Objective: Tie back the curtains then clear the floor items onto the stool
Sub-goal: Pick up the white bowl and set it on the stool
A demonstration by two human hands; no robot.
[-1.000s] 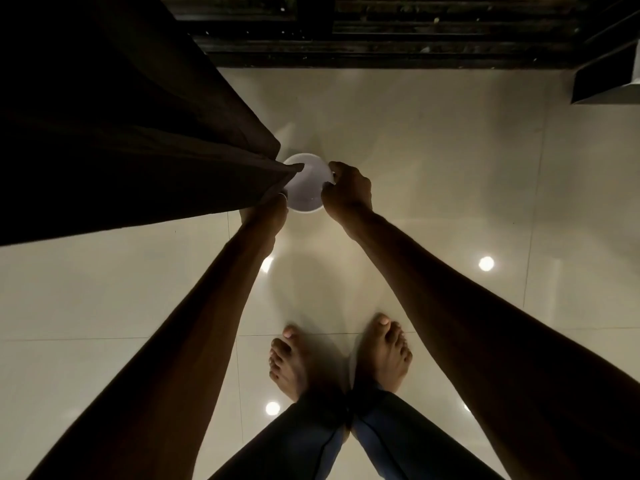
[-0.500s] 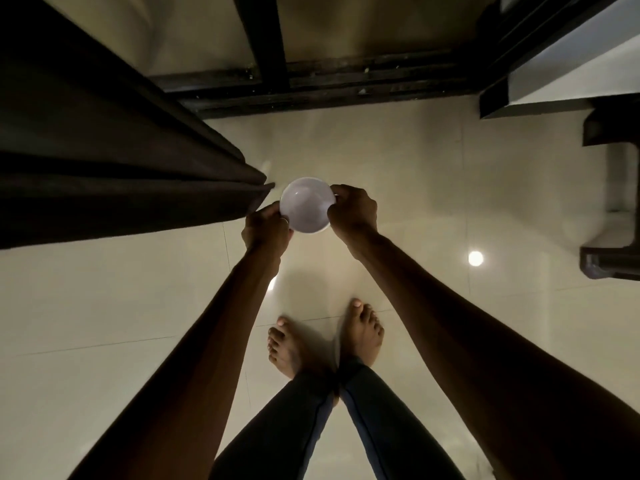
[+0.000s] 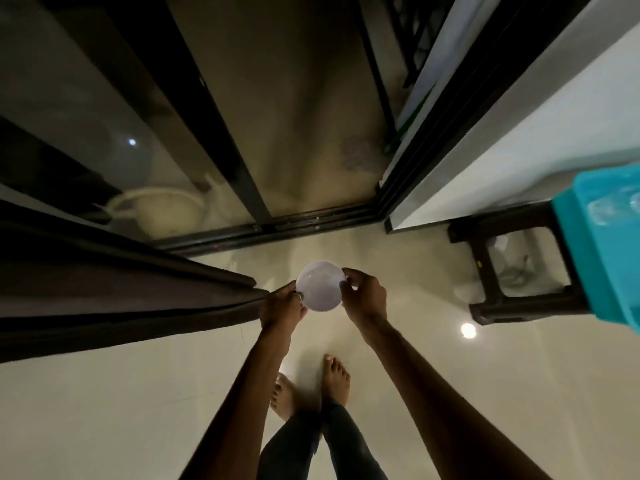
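The dark curtain [image 3: 121, 299] is hanging just beside the left hand [image 3: 282, 306], and its edge could be catching the wrist when the arms swing away. The left hand is gripping the left rim of the white bowl [image 3: 320, 285] with curled fingers, and the right hand [image 3: 363, 296] is pinching the opposite rim. The bowl is hanging in the air above the bare feet [image 3: 311, 386], so a slip from these thin holds would drop it there. The stool [image 3: 588, 271] is standing well apart to the right; a hurried reach could be knocking its edge.
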